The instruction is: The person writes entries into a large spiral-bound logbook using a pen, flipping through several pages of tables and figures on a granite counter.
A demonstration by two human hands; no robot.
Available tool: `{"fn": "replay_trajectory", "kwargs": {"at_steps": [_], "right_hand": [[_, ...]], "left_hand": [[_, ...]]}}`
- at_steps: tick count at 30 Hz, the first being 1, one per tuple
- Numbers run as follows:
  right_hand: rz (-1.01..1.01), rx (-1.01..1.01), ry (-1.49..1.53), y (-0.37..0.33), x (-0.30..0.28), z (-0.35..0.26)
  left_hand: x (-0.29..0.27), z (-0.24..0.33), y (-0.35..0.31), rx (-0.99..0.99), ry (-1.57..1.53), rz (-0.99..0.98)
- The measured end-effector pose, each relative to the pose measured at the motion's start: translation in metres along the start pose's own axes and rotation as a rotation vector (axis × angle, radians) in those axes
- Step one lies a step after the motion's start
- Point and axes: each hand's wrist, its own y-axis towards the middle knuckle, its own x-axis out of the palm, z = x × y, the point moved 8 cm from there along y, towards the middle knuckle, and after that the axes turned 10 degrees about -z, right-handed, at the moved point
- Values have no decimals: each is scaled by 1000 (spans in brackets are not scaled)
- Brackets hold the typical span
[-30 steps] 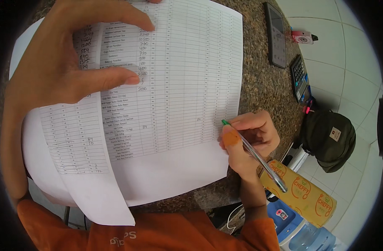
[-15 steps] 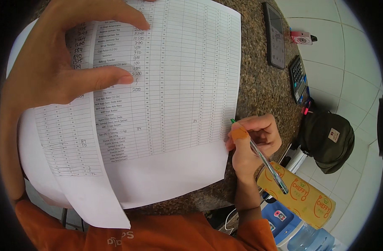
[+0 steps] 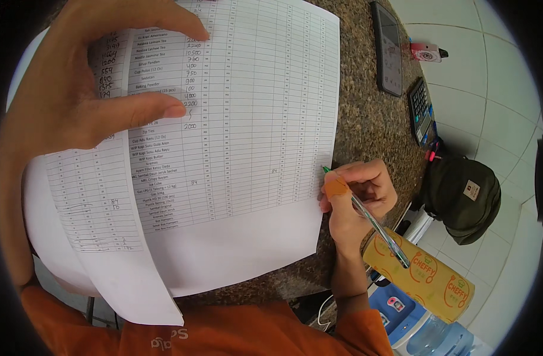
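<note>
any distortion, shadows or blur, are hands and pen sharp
Head view: corners go black and the counter bows at its edge; head view: a soft shadow lies on the white tiles by the dark green bag; head view: left hand, right hand and pen look fairly sharp, some print on the sheet faint.

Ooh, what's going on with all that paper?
Someone in an orange shirt has printed papers spread on a speckled counter. The right hand holds a clear pen, its green tip near the papers' right edge. The left hand is over the papers, thumb and finger spread. A phone and calculator lie to the right.
</note>
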Motion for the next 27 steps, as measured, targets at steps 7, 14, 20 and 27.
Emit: {"fn": "replay_trajectory", "kwargs": {"at_steps": [7,14,20,27], "right_hand": [[6,18,8,1,1,-1],[-17,0,87,4,5,-5],[13,31,99,3,4,-6],[27,74,119,4,5,-6]], "left_hand": [[0,2,-2,-3,2,2],[-1,1,-2,-5,4,4],[-1,0,-2,-7,6,8],[0,-1,-3,-18,9,3]]}}
